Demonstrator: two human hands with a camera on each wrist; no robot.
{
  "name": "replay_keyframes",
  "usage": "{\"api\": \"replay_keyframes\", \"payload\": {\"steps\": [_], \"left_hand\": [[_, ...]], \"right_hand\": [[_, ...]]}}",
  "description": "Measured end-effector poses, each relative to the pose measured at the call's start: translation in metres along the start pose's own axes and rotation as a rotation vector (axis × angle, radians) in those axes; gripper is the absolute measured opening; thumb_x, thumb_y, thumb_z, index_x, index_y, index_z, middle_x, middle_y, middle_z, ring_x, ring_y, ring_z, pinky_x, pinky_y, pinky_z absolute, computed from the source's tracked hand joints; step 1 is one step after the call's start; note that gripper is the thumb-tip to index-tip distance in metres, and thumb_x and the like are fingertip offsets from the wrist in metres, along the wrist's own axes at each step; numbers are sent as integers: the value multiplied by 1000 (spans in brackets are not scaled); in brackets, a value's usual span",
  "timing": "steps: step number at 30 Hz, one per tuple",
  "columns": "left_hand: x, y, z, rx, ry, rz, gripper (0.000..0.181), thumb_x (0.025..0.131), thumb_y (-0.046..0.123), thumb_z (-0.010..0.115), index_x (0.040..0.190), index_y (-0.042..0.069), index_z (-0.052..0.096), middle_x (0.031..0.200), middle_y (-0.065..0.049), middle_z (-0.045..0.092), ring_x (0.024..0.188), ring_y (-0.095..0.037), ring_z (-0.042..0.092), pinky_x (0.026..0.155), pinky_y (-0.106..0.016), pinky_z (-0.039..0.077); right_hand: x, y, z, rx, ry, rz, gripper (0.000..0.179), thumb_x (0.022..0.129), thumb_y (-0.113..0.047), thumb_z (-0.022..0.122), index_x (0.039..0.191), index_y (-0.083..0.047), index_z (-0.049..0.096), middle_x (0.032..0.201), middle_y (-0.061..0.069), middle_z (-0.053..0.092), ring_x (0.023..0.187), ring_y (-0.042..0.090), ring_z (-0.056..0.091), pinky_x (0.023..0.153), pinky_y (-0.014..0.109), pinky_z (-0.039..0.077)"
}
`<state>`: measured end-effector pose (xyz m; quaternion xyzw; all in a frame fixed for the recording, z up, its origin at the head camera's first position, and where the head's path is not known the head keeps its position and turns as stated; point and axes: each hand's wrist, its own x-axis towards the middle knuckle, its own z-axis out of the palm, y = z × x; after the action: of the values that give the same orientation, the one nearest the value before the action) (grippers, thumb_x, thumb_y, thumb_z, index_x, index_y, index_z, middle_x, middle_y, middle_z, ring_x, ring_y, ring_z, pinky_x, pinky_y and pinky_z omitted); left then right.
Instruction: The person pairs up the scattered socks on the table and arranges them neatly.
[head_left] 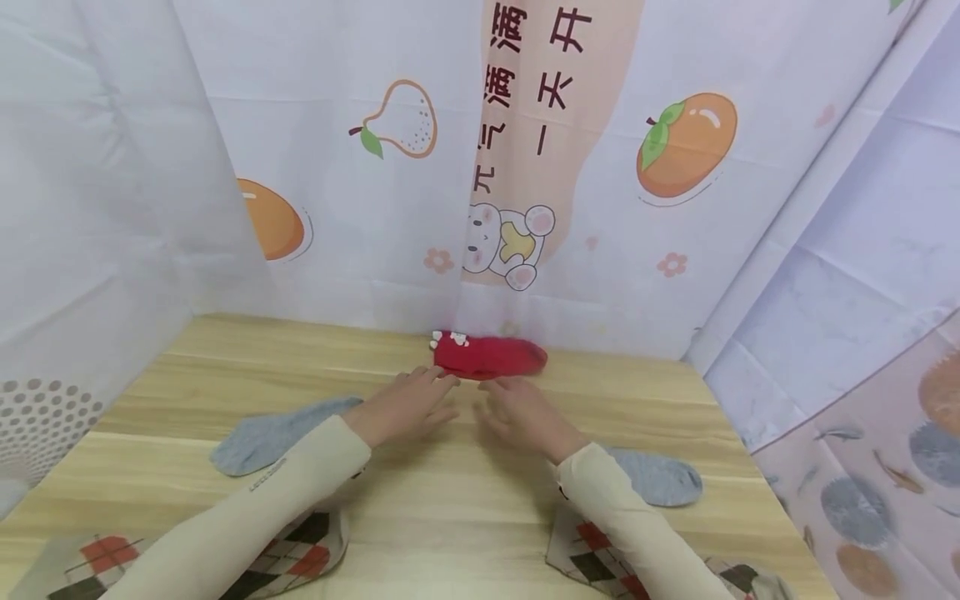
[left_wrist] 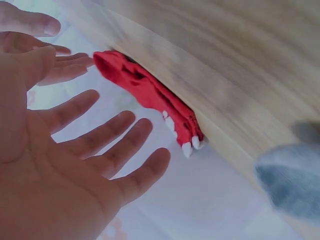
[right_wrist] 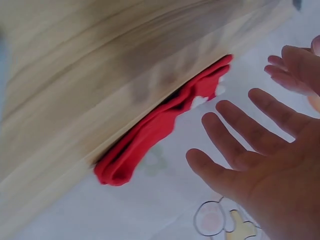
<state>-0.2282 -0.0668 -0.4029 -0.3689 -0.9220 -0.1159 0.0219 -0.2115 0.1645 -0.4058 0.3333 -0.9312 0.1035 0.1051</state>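
A red sock with small white trims lies at the back of the wooden table, against the hanging cloth. My left hand hovers just in front of its trimmed left end, fingers spread. By the right part of the sock is my right hand, fingers extended and slightly blurred. Both palms look bare in the wrist views, and the left wrist view shows a gap between the left fingers and the red sock. In the right wrist view the red sock appears folded along the table's edge.
One grey sock lies left of my left hand; another grey sock is partly behind my right sleeve. Argyle-patterned knit pieces lie at the front left and front right, partly covered by my forearms. Printed cloth hangs behind the table.
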Motion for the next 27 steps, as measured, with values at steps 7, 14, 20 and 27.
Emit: {"api": "replay_keyframes", "payload": {"steps": [7, 14, 20, 27], "left_hand": [[-34, 6, -9, 0, 47, -14, 48, 100, 38, 58, 136, 7, 54, 128, -16, 60, 117, -35, 57, 98, -56, 46], [-64, 8, -13, -16, 94, -7, 51, 102, 42, 53, 138, 6, 54, 130, -15, 60, 121, -32, 56, 101, -50, 46], [-82, 8, -14, -3, 129, -24, 53, 103, 46, 48, 136, 6, 56, 130, -14, 59, 119, -30, 57, 100, -48, 47], [-96, 6, -13, 6, 155, -41, 48, 102, 39, 55, 132, 2, 57, 124, -17, 61, 110, -32, 62, 96, -49, 50]], "right_hand": [[2, -17, -4, -25, -11, -50, 34, 95, -22, 67, 122, -2, 63, 116, 15, 68, 108, 32, 63, 99, 46, 48], [4, -33, -2, -17, -35, -71, 39, 94, -23, 68, 126, -1, 61, 117, 14, 68, 108, 30, 65, 99, 44, 48], [7, -49, -2, 38, -75, -42, 42, 96, -26, 65, 131, -3, 59, 120, 12, 67, 113, 28, 62, 103, 43, 46], [11, -69, 1, 60, -145, 23, 51, 95, -36, 66, 137, -8, 55, 120, 10, 67, 111, 25, 63, 99, 39, 49]]}}
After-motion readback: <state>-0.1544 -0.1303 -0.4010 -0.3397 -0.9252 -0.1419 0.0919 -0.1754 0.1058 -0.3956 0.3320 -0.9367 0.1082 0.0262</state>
